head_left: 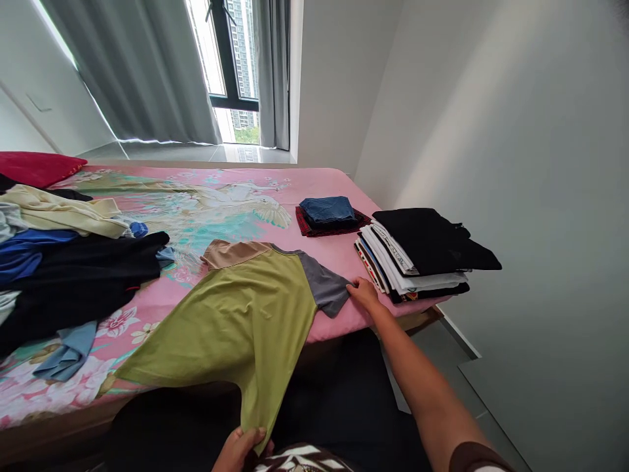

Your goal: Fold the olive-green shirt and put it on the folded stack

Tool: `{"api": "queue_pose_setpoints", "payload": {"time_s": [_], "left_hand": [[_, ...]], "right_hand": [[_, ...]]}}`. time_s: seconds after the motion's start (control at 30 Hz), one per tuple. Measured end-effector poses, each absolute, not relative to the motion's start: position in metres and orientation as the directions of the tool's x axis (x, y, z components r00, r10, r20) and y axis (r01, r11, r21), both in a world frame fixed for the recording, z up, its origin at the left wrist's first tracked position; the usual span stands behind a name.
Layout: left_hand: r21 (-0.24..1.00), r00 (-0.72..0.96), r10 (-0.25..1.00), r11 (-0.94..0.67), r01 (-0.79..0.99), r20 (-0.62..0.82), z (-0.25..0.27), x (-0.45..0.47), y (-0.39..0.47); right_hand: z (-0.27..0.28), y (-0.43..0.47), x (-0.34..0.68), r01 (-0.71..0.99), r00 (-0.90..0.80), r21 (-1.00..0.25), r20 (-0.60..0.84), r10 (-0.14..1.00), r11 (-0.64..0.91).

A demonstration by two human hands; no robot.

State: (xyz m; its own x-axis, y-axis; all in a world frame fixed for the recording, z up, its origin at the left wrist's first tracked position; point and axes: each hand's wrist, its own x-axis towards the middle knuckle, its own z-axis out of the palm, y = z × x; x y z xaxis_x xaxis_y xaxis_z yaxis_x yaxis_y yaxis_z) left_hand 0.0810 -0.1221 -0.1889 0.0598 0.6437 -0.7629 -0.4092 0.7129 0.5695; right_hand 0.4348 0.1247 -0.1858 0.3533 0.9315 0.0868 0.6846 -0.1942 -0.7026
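An olive-green T-shirt (246,308) with one grey sleeve and one tan sleeve is spread over the near edge of the bed, its lower part hanging toward me. My left hand (242,447) pinches the hem at the bottom of the view. With its fingers closed on the end of the grey sleeve, my right hand (364,294) stays close to the bed's edge. Just right of that hand stands a stack of folded clothes (407,262), a black garment on top. Part of my left hand is cut off by the frame.
Loose clothes (73,269) lie heaped at the left, with a red pillow (37,169) behind them. A smaller folded pile, topped by blue denim (328,210), sits farther back on the pink floral bed sheet (206,196). A wall (515,164) bounds the right side.
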Motion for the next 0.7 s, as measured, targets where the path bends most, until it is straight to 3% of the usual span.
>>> {"api": "queue_pose_setpoints", "payload": {"time_s": [0.27,0.5,0.6,0.7], "left_hand": [[0.554,0.060,0.620,0.737,-0.388,-0.782,-0.194,0.078,-0.122],[0.566,0.099,0.658,0.706,-0.426,-0.747,-0.200,0.077,-0.120],[0.574,0.101,0.667,0.700,-0.425,-0.738,-0.203,0.077,-0.121],[0.581,0.083,0.665,0.701,-0.413,-0.743,-0.203,0.078,-0.124]], "right_hand": [[-0.186,0.097,0.430,0.388,0.457,-0.869,-0.107,0.883,-0.306],[-0.197,0.018,0.377,0.308,0.317,-0.895,-0.223,0.922,-0.322],[-0.197,0.008,0.354,0.466,0.323,-0.871,0.002,0.946,-0.157],[-0.195,0.016,0.343,0.749,0.213,-0.659,0.345,0.914,0.074]]}}
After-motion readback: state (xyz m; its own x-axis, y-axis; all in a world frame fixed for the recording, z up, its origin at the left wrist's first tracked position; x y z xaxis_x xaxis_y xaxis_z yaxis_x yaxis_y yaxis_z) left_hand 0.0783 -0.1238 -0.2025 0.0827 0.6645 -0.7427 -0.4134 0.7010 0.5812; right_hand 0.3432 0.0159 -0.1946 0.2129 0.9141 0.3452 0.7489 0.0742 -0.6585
